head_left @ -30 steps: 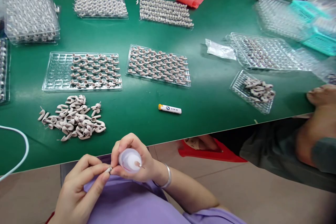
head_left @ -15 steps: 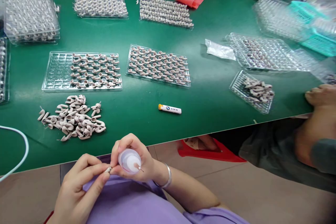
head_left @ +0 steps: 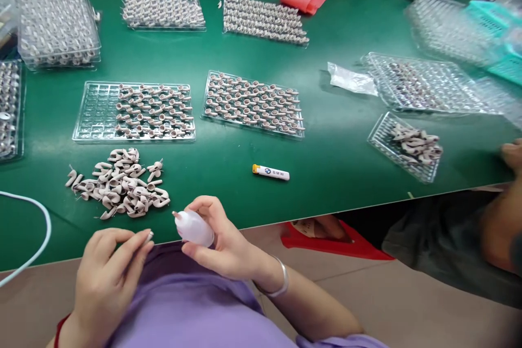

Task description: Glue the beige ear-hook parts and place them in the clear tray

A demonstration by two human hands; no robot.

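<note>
My left hand (head_left: 108,269) pinches a small pale piece (head_left: 150,236) between thumb and forefinger, just off the table's front edge; most of it is hidden by the fingers. In my right hand (head_left: 228,247) is a white translucent squeeze bottle (head_left: 196,228), tilted, its thin brownish nozzle (head_left: 176,214) pointing up and left. The two hands are apart. Beyond them on the green table lies a loose pile of beige earbud housings (head_left: 126,187), some with fine wires sticking out.
Behind the pile stand a partly filled clear tray (head_left: 98,111) and a fuller tray (head_left: 253,103) of housings. A white lighter (head_left: 271,173) lies right of the pile. A white cable (head_left: 41,215) curves at left. Another person's hand (head_left: 513,155) is at the right edge.
My hands have moved apart. The bottle has turned, its nozzle swinging from lower right to upper left, while my left hand keeps the small piece. The view has shifted slightly left.
</note>
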